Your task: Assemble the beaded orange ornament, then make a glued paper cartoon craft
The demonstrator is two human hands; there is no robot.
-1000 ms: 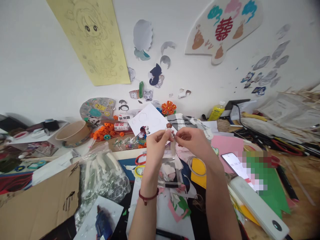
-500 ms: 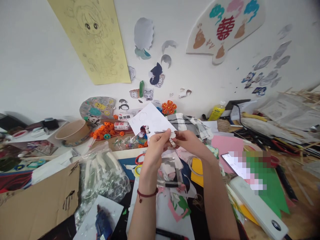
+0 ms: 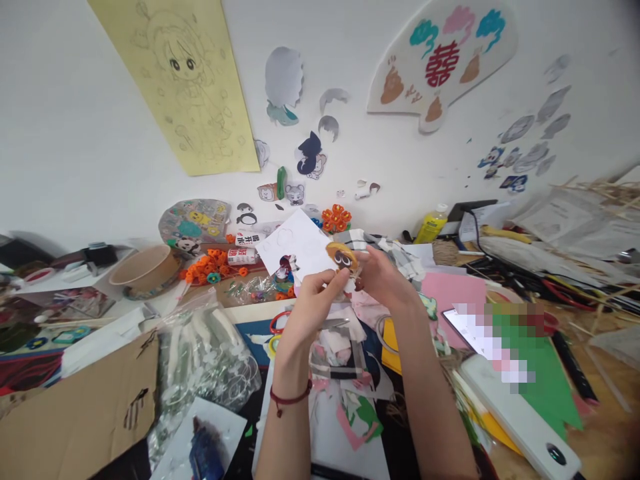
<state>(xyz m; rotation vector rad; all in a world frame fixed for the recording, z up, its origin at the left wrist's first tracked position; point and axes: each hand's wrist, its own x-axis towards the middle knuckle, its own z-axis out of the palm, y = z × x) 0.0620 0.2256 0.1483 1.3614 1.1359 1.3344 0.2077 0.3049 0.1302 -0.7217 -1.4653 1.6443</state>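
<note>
A small cartoon cutout figure [image 3: 342, 257], with a yellow-brown top and big dark eyes, is held up before me above the desk. My left hand [image 3: 316, 300], a dark red cord bracelet on its wrist, pinches its lower left edge between thumb and fingers. At the figure's right edge, my right hand [image 3: 383, 277] has its fingers curled against it. Behind the hands stands a white paper sheet [image 3: 295, 243] with faint pencil curves and a small dark-red picture. Below them lie scissors with red and yellow handles [image 3: 276, 327] and paper scraps [image 3: 357, 413].
A plastic bag of white stems [image 3: 205, 360] and a cardboard piece [image 3: 85, 400] lie left. A blue glue gun [image 3: 206, 453] rests at the front. Pink paper [image 3: 455, 297], a phone [image 3: 470, 333] and a white power bank-like device [image 3: 520, 413] lie right. A yellow bottle [image 3: 433, 224] stands behind.
The cutout figure has been turned so its yellow-brown, big-eyed face now shows; before, mostly its edge showed. My right hand's fingers have shifted up and right, and the view has tilted slightly.
</note>
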